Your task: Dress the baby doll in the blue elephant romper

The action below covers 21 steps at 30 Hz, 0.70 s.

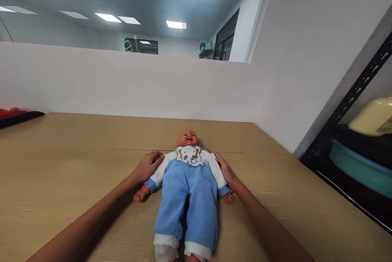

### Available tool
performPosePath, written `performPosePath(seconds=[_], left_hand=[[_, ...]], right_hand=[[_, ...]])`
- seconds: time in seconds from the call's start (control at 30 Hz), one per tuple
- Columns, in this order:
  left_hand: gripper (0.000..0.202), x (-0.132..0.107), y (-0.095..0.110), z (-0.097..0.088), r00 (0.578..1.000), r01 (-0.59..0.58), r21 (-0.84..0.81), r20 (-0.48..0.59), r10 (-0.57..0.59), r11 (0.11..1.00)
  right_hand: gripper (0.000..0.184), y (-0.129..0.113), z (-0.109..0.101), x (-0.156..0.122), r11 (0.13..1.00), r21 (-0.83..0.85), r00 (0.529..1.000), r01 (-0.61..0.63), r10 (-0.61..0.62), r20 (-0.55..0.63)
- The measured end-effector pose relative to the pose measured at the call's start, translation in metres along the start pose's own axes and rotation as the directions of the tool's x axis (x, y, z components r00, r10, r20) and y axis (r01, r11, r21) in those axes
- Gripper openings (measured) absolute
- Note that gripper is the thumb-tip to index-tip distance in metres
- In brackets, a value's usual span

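Note:
A baby doll (187, 196) lies on its back on the wooden table (85, 164), head away from me. It wears blue fleece overalls with white cuffs, a white top with blue wrist bands, and an elephant patch (190, 156) on the chest. My left hand (149, 167) rests beside the sleeve on the left, its slightly bent fingers touching the upper part. Along the outer side of the other sleeve lies my right hand (225, 169), fingers stretched toward the shoulder and partly hidden by the sleeve. Neither hand visibly grasps the doll. The doll's feet are cut off at the lower edge.
A low white wall (131, 86) stands behind the table. At the right, a black metal shelf (346, 107) holds a pale yellow container (373, 117) and a teal basin (361, 168). A red and black item (18, 116) lies at the far left.

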<state>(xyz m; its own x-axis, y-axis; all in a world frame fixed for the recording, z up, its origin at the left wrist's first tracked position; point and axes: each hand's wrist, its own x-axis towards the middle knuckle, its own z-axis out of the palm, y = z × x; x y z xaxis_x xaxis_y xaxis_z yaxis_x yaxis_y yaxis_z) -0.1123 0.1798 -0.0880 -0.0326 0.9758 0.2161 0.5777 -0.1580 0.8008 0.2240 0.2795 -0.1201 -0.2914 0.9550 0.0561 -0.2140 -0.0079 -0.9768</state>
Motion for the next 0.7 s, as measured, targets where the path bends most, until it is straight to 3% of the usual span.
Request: performPosePath(seconds=[0.17,0.23,0.4,0.57,0.7], left_hand=[[0.058,-0.001,0.002,0.014,0.998,0.017,-0.206,-0.051,-0.028,0.978],[0.057,-0.004,0.007,0.024,0.999,0.039,-0.353,-0.020,-0.049,0.935],[0.062,-0.011,0.019,0.040,0.980,0.197,-0.674,0.133,-0.145,0.712],[0.064,-0.014,0.028,0.039,0.931,0.363,-0.780,0.279,-0.237,0.509],[0.060,-0.016,0.039,0.039,0.907,0.408,-0.816,0.309,-0.287,0.409]], right_hand=[[0.061,-0.002,0.003,-0.003,0.998,-0.033,0.998,0.057,-0.056,0.024],[0.063,-0.002,0.005,-0.005,0.997,-0.050,0.998,0.061,-0.061,0.011],[0.068,0.002,0.012,-0.008,0.997,-0.046,0.998,0.059,-0.060,-0.026],[0.064,-0.001,0.023,-0.013,1.000,-0.016,0.999,0.014,-0.015,-0.052],[0.065,-0.014,0.030,-0.019,1.000,0.018,0.998,-0.017,0.018,-0.060]])
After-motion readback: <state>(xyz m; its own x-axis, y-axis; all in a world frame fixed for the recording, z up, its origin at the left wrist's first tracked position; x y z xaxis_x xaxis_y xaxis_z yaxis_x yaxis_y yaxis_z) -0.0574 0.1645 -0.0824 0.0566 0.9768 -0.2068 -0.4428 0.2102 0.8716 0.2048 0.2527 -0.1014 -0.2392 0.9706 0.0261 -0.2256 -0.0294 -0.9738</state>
